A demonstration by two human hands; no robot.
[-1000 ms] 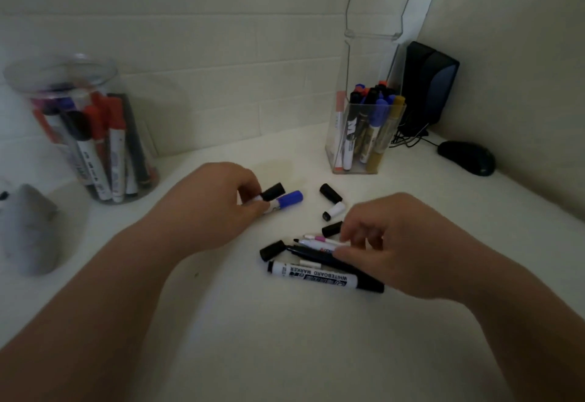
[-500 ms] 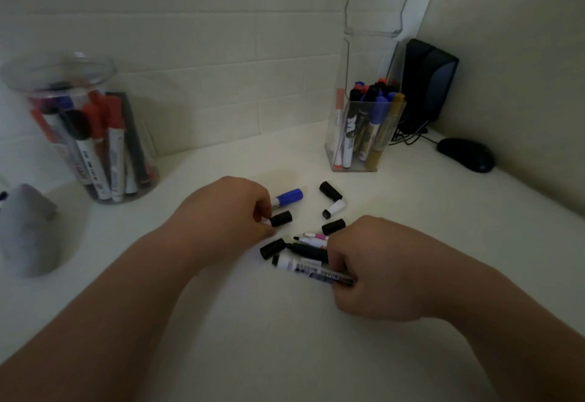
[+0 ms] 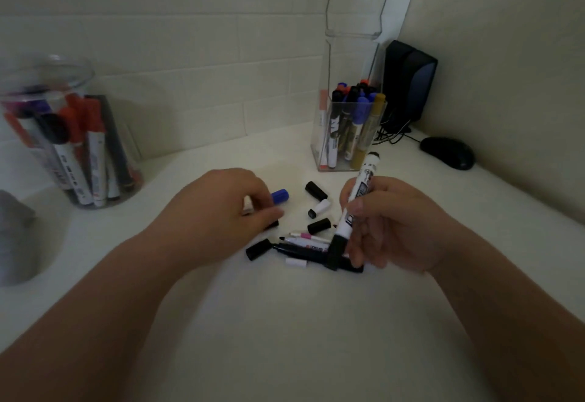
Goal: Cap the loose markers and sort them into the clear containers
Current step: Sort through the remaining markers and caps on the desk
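Note:
My right hand [image 3: 392, 227] grips a white whiteboard marker [image 3: 356, 199] and holds it tilted upright above the pile, its uncapped black tip pointing up. My left hand [image 3: 218, 215] pinches a black cap [image 3: 273, 225] low over the table, its fingers hiding most of the cap. A blue cap [image 3: 280, 196] pokes out behind that hand. On the table lie a black marker [image 3: 300, 251], a thin pink marker [image 3: 305, 236] and loose black caps [image 3: 316, 190] [image 3: 319, 226] [image 3: 258, 249]. A round clear jar [image 3: 79, 75] of markers stands at left, a tall square clear container [image 3: 348, 53] at the back.
A white cap with a black end [image 3: 320, 208] and a small white cap [image 3: 296, 263] lie among the pile. A black speaker [image 3: 408, 85], cables and a black mouse [image 3: 448, 151] sit in the right corner. A grey object [image 3: 12, 237] is at the left edge.
My right hand has lifted the whiteboard marker off the table and turned it upright. My left hand has shifted slightly down and right with the black cap.

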